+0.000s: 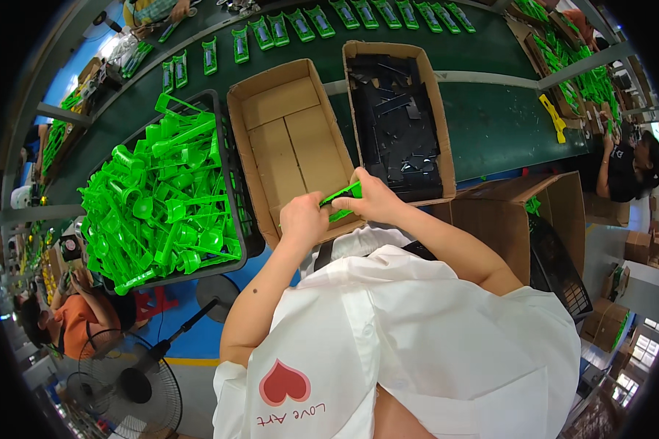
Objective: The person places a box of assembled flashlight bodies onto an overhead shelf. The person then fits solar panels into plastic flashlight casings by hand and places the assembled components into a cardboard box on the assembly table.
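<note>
A bright green plastic part [341, 194] is held between my two hands, just over the near end of an open cardboard box [316, 233]. My left hand [304, 219] closes on its left end. The fingers of my right hand [373, 199] are wrapped round its right end, where a small dark patch shows; whether that is a separate piece I cannot make out. To the right stands a second cardboard box [447, 167] holding flat black plates [397, 132]. At the left, a black crate [227, 139] is heaped with green plastic parts [165, 190].
A row of green parts with grey inserts [300, 25] lies along the dark green conveyor belt [483, 110]. A yellow tool [553, 118] lies farther right. A floor fan [135, 384] stands at lower left. People work at left [88, 314] and right [622, 168].
</note>
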The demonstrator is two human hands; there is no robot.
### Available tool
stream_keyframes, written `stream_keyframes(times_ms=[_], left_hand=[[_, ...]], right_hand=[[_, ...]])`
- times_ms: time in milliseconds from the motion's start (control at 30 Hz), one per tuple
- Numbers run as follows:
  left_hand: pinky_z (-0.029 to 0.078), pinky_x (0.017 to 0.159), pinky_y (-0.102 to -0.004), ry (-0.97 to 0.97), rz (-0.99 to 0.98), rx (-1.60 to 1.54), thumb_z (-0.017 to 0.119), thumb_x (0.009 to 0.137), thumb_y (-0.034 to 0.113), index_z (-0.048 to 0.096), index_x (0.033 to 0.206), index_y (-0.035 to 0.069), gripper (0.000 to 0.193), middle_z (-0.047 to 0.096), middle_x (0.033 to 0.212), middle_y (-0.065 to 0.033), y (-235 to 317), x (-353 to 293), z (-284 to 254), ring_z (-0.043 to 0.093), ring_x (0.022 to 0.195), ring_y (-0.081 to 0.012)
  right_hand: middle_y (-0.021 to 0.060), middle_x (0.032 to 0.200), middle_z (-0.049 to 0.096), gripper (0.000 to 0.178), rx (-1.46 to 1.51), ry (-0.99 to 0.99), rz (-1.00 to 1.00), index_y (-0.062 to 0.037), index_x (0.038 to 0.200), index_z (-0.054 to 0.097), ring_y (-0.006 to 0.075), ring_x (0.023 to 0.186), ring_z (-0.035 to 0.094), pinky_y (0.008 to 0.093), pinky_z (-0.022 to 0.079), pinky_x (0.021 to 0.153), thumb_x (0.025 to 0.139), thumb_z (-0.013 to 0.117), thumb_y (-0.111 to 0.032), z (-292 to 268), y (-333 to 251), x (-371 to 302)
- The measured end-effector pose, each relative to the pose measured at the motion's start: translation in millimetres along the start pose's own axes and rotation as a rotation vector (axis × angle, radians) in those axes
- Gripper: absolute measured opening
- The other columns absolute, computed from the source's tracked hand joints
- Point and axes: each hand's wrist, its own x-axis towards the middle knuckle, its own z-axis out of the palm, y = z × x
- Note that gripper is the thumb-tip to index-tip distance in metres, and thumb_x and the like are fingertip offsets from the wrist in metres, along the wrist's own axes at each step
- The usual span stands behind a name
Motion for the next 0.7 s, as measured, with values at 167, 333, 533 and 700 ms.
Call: stream_keyframes(times_ms=[167, 333, 533, 700], left_hand=[[0.044, 0.056, -0.0392, -0.12, 0.018, -0.015, 0.065, 0.063, 0.032, 0.06, 0.065, 0.008, 0.024, 0.056, 0.061, -0.0115, -9, 33, 8, 0.056, 0.063, -0.0291], [0.028, 0.089, -0.0484, 0.64, 0.306, 0.57, 0.068, 0.063, 0.028, 0.045, 0.113, 0.016, 0.057, 0.047, 0.107, -0.0097, -34, 116, -64, 0.044, 0.101, -0.0257], [0.043, 0.07, -0.0393, 0.138, 0.161, 0.556, 0.055, 0.068, 0.014, 0.056, 0.073, 0.007, 0.009, 0.055, 0.08, -0.0099, -72, 132, -10, 0.053, 0.084, -0.0259], [0.037, 0.087, -0.0404, 0.262, -0.059, 0.421, 0.055, 0.071, 0.008, 0.047, 0.108, 0.003, 0.038, 0.046, 0.112, -0.0143, -102, 109, 27, 0.045, 0.102, -0.0308]], right_hand=[[0.012, 0.075, 0.053, 0.051, 0.233, -0.11, 0.212, 0.0023, 0.098, 0.032, 0.0129, 0.051, 0.051, 0.0241, 0.041, 0.045, 0.072, 0.065, -0.027, 3, 14, -6], [0.0151, 0.073, 0.06, 0.043, -0.11, 0.26, 0.146, 0.0051, 0.099, 0.041, 0.0222, 0.054, 0.058, 0.0327, 0.046, 0.051, 0.075, 0.058, -0.025, -43, 27, 15], [0.0247, 0.089, 0.057, 0.049, -0.554, 0.118, 0.446, 0.0063, 0.09, 0.048, 0.0354, 0.086, 0.056, 0.0395, 0.046, 0.074, 0.068, 0.065, -0.034, -58, 89, 23], [0.0205, 0.087, 0.058, 0.043, -0.2, 0.26, 0.338, 0.0012, 0.087, 0.049, 0.0352, 0.085, 0.055, 0.04, 0.043, 0.071, 0.066, 0.066, -0.032, -43, 107, 31]])
